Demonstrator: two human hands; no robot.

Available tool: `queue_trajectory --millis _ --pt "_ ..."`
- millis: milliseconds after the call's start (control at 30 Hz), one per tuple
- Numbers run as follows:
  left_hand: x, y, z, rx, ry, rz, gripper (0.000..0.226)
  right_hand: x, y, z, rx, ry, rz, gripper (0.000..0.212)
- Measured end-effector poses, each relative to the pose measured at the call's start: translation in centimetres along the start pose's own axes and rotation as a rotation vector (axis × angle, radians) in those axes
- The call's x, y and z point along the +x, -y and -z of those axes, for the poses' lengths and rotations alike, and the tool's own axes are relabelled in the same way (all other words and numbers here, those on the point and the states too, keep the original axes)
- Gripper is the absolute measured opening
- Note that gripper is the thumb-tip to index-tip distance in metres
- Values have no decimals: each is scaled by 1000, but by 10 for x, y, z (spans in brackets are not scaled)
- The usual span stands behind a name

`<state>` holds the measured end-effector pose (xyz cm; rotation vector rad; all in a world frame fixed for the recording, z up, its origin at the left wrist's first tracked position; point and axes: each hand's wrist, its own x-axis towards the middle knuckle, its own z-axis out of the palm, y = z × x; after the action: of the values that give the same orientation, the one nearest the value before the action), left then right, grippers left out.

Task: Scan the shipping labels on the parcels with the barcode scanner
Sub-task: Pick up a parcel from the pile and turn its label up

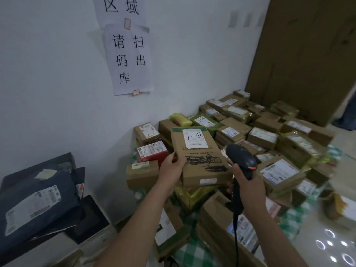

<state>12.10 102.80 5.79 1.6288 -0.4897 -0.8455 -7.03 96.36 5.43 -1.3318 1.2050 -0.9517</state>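
left hand (172,166) gripping left edge of flat cardboard parcel (200,158) raised over parcel pile (269,135), white shipping label (195,139) facing up, right hand (245,182) clenched around black barcode scanner (241,158) just beside the parcel's right edge

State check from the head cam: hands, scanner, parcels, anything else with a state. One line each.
left hand: grips the held parcel's left edge
right hand: grips the scanner's handle
barcode scanner: raised beside the held parcel, cable hanging down
held parcel: lifted above the pile, closed, label side up
shipping label: stuck on, handwriting across it
parcel pile: stacked by the wall, most labels up
wall notice: taped to the wall
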Motion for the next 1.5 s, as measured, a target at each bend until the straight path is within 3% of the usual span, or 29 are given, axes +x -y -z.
queue_trajectory --millis 167,333,633,833,1067,1167,1267,1400,1500 --pt "2 -4 -7 123 -28 -64 49 1 3 0 -30 19 17 31" --pt "1 -2 2 103 -31 -39 47 -9 3 -5 -19 64 81 21" --pt "-9 10 26 177 -18 -67 55 -51 -9 -13 -151 271 60 12" --pt "-7 90 71 294 -78 37 25 -76 -40 -35 -338 353 14 19" --pt "-22 201 90 565 59 236 32 -91 -67 -50 -566 444 -23 27" --pt "-25 233 84 408 123 416 39 -90 -78 -50 -633 485 -24 29" --pt "-32 241 75 186 37 593 37 -86 -84 -47 -679 531 -9 26" --pt "-38 246 68 -17 -109 658 23 -79 -83 -39 -654 614 -30 33" --pt "-38 245 65 -142 -150 661 25 -74 -79 -31 -666 677 -12 18"
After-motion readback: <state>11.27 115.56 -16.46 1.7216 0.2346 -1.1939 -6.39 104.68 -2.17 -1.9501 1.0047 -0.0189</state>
